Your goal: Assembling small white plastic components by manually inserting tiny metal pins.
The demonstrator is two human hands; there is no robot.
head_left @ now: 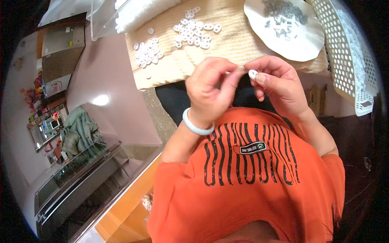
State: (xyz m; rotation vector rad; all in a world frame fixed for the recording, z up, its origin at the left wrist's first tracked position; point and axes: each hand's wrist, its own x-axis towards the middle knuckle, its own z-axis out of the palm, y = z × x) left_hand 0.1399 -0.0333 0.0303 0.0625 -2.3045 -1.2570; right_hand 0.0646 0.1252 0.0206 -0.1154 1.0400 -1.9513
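Between the thumb and fingers of my right hand [281,85] is a small white plastic piece [253,74] with a dark hole, held just above my lap. My left hand [212,87], with a pale bangle [197,124] on its wrist, meets it fingertip to fingertip. Its thumb and forefinger are pinched together; whatever they hold is too small to make out. Beyond my hands, a pile of white oval pieces [190,31] with holes lies on a striped tan cloth [227,48]. A second pile of smaller white pieces [148,54] sits to its left.
At the far right of the cloth stands a whitish plate [302,48] bearing many tiny grey pieces [283,18]. A white perforated basket [346,52] rises beside it. A clear plastic container [99,22] with white contents is at the far left.
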